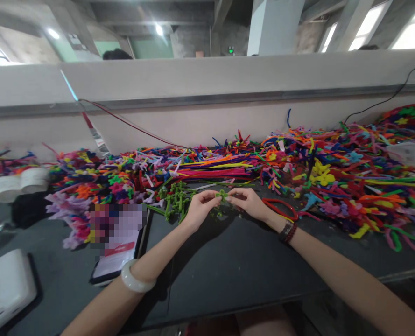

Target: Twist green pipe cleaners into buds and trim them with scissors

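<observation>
Between my two hands is a small green pipe-cleaner flower (222,195), held just above the dark table. My left hand (202,207) pinches its left side between thumb and fingers. My right hand (247,204) pinches the opposite side in the same way. Just left of my left hand lies a heap of green pipe-cleaner pieces (175,200). Close to my right wrist, red scissor-like handles (280,208) rest on the table, partly hidden by the hand.
A long pile of colourful pipe cleaners (347,172) runs along the back panel (158,121). Straight bundled stems (214,168) lie behind my hands. At left are a phone (119,247), a white power bank-like box (9,287) and white cups (34,180).
</observation>
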The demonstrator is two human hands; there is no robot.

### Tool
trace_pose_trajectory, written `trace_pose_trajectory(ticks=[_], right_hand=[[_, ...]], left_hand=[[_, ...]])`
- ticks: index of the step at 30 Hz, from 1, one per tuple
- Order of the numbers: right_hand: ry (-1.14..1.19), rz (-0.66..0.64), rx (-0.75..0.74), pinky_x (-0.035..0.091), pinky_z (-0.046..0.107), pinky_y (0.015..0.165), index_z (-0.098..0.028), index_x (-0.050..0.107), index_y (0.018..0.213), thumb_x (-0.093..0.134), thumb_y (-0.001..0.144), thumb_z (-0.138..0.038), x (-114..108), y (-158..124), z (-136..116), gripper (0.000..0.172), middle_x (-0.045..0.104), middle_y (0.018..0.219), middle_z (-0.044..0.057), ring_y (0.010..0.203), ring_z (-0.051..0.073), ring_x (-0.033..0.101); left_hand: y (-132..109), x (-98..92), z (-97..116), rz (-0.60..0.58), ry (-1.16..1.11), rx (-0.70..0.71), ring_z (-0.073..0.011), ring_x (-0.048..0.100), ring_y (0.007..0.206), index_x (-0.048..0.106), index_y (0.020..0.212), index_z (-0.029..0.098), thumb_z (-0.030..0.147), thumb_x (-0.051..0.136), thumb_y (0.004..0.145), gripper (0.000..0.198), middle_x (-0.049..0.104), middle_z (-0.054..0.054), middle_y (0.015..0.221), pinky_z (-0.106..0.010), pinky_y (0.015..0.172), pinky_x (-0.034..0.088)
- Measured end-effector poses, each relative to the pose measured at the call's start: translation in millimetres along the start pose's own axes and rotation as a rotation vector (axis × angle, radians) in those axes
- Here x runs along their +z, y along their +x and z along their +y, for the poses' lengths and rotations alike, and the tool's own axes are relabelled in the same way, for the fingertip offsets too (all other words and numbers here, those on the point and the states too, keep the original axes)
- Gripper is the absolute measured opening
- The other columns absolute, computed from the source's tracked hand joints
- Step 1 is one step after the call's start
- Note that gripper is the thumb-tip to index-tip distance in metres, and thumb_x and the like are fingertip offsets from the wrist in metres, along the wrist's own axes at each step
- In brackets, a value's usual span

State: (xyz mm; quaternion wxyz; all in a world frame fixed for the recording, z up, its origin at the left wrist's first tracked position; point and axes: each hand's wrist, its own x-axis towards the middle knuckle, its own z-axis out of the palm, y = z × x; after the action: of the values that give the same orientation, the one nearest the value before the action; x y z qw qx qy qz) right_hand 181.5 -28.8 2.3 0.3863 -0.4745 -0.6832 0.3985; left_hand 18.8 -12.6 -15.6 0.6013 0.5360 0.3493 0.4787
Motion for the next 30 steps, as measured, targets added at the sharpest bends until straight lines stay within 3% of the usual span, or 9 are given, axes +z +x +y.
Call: trace_pose_trajectory(ticks=[13,22,30], right_hand=[[-0.013,-0.036,-0.015,0.029,0.019,0.041,-0.013,0.057,0.072,0.054,0.071,-0.037,1.5,-0.8,1.6,0.023,0.042,0.045,-0.006,0.041,0.005,0.038],[-0.055,-0.055,-0.015,0.031,0.019,0.043,-0.013,0.057,0.071,0.055,0.071,-0.035,0.2,0.0,4.6,0.021,0.046,0.051,-0.004,0.044,0.006,0.040],[-0.110,-0.026,-0.099,0.031,0.019,0.044,-0.014,0.056,0.067,0.054,0.071,-0.031,4.9,-3.9,0.8,0.018,0.046,0.052,-0.004,0.045,0.005,0.038]], left_hand=[[1.0,-2.7,-1.6,-0.022,0.080,-0.025,-0.0091,0.050,0.057,0.062,0.070,0.012,0.029,0.064,0.061,0.019,0.057,0.000,0.061,-0.021,0.058,0.040],[1.0,-5.1,-3.6,-0.090,0.350,0.147,-0.0096,0.046,0.052,0.059,0.061,0.012,0.031,0.056,0.068,0.020,0.054,0.001,0.054,-0.022,0.052,0.035],[-1.8,-2.2,-1.9,-0.103,0.378,0.158,-0.0087,0.044,0.050,0.056,0.059,0.012,0.028,0.054,0.069,0.019,0.052,0.001,0.052,-0.021,0.050,0.034]])
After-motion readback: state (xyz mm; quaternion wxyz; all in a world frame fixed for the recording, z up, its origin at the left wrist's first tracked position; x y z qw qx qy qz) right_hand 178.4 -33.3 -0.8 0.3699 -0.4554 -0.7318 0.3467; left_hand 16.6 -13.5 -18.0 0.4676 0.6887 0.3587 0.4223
